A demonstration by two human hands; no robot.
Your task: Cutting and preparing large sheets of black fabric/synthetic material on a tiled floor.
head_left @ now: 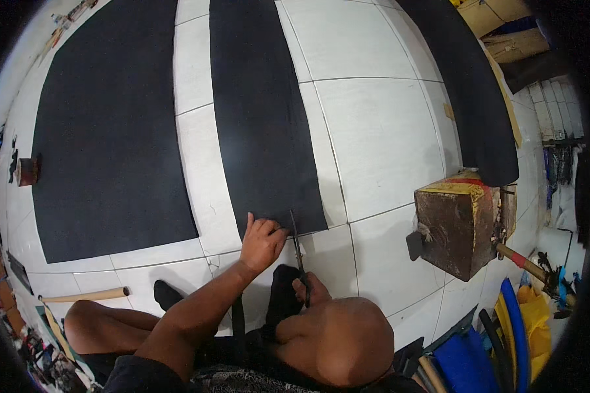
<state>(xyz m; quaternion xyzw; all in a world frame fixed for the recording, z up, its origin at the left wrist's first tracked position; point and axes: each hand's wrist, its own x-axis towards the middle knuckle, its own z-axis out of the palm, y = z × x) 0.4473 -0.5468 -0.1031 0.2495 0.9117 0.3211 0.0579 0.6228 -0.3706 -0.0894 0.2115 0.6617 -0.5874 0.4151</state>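
A long narrow strip of black fabric [262, 131] lies on the white tiled floor in front of me. My left hand [263, 243] is at its near edge, fingers curled on the fabric just left of the blades. In my right hand [316, 290] is a pair of scissors [299, 252], held by the handles. The blades point away from me and lie at the strip's near edge, close to its right corner. My right knee hides part of the right forearm.
A wider black fabric sheet [111, 131] lies to the left, with a small rusty block [27, 171] at its edge. A cardboard tube [85, 296] is nearer me. At right, a black roll [482, 98] meets a worn brown box [455, 226]; blue and yellow rolls [514, 327] stand below.
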